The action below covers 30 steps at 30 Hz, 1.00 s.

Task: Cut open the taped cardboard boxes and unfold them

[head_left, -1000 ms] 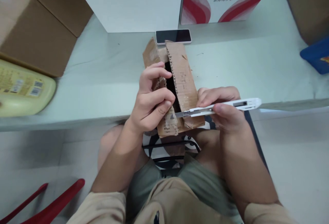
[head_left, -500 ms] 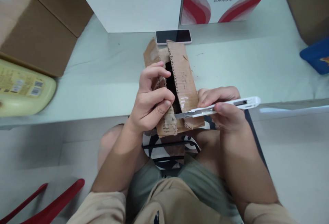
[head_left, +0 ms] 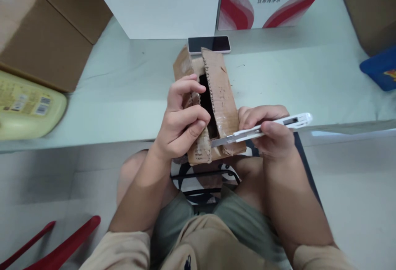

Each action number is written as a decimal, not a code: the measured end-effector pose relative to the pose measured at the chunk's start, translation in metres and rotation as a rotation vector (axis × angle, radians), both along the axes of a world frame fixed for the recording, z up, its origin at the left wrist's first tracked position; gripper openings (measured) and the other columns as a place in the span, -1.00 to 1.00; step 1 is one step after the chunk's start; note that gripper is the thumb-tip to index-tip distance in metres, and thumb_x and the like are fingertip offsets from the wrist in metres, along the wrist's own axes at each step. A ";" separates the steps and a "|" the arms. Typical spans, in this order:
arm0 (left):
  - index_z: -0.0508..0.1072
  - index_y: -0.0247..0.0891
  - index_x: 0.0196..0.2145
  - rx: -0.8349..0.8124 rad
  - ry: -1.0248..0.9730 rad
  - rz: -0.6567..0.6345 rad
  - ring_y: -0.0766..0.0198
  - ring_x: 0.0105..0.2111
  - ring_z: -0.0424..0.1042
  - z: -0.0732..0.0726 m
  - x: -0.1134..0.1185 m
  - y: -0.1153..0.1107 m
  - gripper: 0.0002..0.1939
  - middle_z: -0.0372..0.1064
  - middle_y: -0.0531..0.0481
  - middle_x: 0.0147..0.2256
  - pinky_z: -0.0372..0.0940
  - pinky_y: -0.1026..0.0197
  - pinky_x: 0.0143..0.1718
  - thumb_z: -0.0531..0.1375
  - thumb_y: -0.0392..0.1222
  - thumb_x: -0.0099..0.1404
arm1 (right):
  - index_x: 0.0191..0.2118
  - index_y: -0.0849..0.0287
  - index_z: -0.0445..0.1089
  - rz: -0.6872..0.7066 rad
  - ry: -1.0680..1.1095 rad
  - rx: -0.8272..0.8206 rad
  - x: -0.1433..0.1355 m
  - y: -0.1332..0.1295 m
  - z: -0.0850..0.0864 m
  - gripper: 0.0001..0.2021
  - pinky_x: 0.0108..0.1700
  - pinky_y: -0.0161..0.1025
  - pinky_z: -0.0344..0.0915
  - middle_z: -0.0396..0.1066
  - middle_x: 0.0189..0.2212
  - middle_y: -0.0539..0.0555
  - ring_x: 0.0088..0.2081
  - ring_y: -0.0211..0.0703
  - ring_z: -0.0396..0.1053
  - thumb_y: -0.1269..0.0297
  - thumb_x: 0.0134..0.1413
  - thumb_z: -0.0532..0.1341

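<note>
White knife in R hand, cardbd box, "饮用纯净水" ctn

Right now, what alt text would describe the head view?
The right hand holds a white utility knife, its blade at the opening of a cardboard box held by the left hand; a phone lies beyond.

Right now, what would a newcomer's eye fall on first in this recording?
First, the white utility knife in the right hand, its exposed blade at the edge of the left flap of the torn cardboard box. Next, the left hand holding that flap, near the blade. Last, across the table, the red-and-white carton standing right of a white box.
</note>
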<state>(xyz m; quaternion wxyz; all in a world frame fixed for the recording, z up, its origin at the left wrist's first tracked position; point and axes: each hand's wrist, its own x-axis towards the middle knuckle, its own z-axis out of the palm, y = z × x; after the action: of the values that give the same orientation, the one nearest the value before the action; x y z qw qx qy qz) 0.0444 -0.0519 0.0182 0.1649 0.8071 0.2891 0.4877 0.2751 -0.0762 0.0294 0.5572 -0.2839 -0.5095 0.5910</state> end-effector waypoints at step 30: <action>0.53 -0.06 -0.24 0.078 -0.120 0.025 0.05 -0.12 0.49 0.009 0.012 -0.003 -0.65 0.50 -0.06 -0.26 0.41 -0.18 0.06 0.30 0.26 0.28 | -0.35 -0.02 0.64 -0.182 0.084 -0.003 -0.011 0.002 -0.007 -0.76 -0.37 -0.24 0.27 0.43 -0.57 -0.04 -0.45 -0.20 0.37 -0.05 0.00 0.47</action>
<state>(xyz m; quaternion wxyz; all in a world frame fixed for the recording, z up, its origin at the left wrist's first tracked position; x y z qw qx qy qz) 0.0567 -0.0550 0.0275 0.1445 0.7785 0.2695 0.5481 0.2639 -0.0743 0.0227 0.6290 -0.3048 -0.4571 0.5501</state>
